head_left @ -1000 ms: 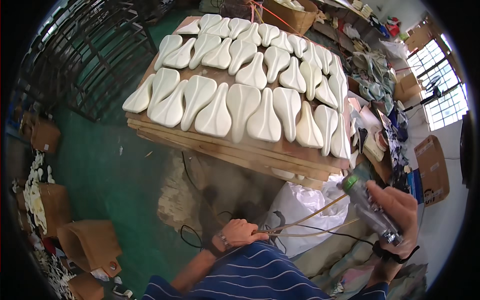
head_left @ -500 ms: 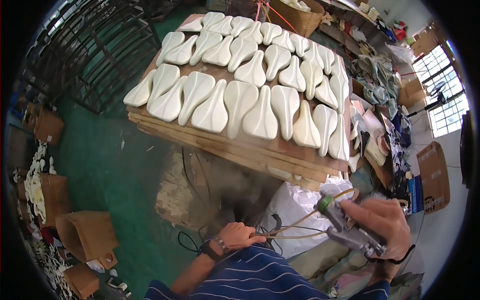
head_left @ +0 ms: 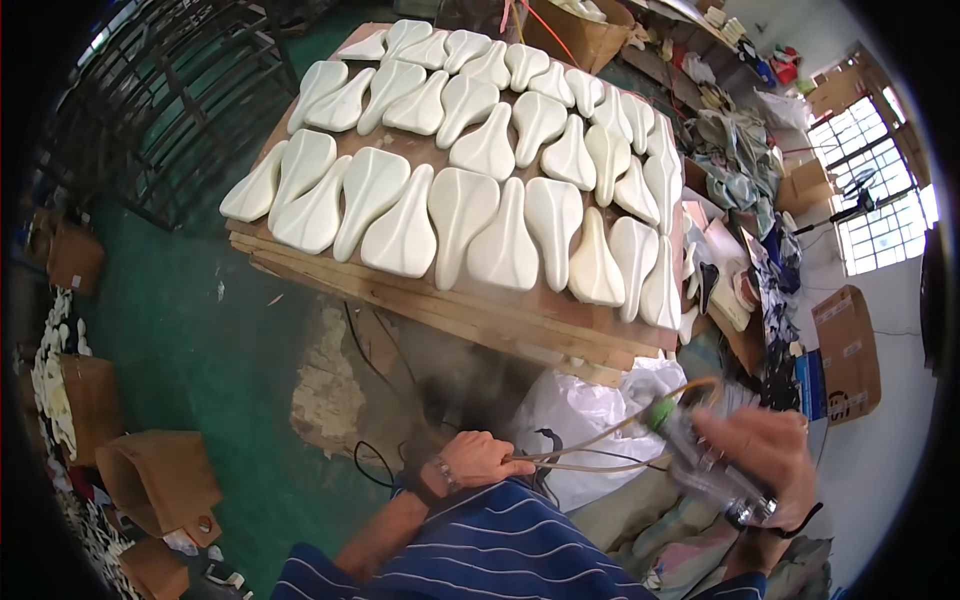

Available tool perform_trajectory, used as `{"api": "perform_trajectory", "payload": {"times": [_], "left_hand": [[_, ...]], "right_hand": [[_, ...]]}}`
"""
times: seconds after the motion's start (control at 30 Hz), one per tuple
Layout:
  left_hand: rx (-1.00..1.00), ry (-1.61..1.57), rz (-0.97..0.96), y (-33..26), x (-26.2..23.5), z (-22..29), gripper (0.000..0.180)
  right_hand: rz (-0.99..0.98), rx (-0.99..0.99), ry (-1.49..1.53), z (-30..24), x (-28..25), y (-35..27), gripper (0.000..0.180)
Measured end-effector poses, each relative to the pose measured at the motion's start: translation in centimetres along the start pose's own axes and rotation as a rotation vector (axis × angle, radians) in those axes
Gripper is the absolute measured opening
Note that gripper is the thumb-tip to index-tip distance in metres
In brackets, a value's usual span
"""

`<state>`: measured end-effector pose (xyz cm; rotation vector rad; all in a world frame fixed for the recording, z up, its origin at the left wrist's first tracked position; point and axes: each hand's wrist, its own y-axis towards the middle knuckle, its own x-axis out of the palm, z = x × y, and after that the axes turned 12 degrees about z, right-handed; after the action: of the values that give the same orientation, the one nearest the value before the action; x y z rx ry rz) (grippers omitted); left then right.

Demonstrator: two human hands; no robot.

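My right hand (head_left: 768, 455), blurred by motion, is wrapped round a metal spray gun (head_left: 700, 465) with a green part on it. Thin tan hoses (head_left: 600, 440) run from the gun to my left hand (head_left: 476, 462), whose fingers are closed round them in front of my striped shirt. Ahead of both hands, many cream-white foam bicycle saddle pads (head_left: 504, 245) lie in rows on a brown wooden board (head_left: 455, 312). They point alternately toward and away from me, and neither hand touches them.
A white plastic sack (head_left: 575, 415) stands below the board's near right corner. Dark metal racks (head_left: 190, 110) fill the far left. Cardboard boxes (head_left: 165, 480) stand on the green floor at the left. Cloth and scraps (head_left: 735, 160) are heaped at the right. A black cable (head_left: 370, 470) loops near my left arm.
The view has shifted, so the board and pads appear slightly further left. My right hand and the spray gun have moved a little. My left hand still holds the hoses.
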<state>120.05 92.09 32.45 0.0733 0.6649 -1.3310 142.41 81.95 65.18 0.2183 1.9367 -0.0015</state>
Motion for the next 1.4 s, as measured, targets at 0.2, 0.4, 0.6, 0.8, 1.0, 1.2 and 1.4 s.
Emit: {"api": "perform_trajectory", "payload": {"times": [0.2,0.4,0.6,0.8,1.0,1.2,1.4], "left_hand": [[0.033,-0.008,0.011,1.7,1.1,2.6,0.065],[0.032,0.004,-0.016,2.6,2.4,4.7,0.066],[0.035,0.026,-0.046,3.2,3.8,5.1,0.067],[0.016,0.042,-0.025,3.2,4.5,5.2,0.066],[-0.015,0.068,-0.079,3.6,4.7,5.1,0.075],[-0.001,0.085,-0.086,3.9,5.0,5.0,0.075],[-0.029,0.091,-0.117,4.5,5.1,5.2,0.076]], "right_hand": [[0.006,-0.002,-0.005,1.4,-1.5,-0.7,0.059],[0.269,0.055,0.034,4.8,-2.0,-2.9,0.061],[0.129,0.024,0.037,5.0,-2.9,-3.8,0.057],[0.118,0.005,0.026,6.0,-3.0,-4.8,0.062],[0.199,-0.015,0.015,5.5,-2.6,-4.9,0.061],[0.089,-0.054,0.032,6.0,-2.5,-6.1,0.066],[0.043,-0.022,0.108,6.4,-3.0,-6.8,0.066]]}}
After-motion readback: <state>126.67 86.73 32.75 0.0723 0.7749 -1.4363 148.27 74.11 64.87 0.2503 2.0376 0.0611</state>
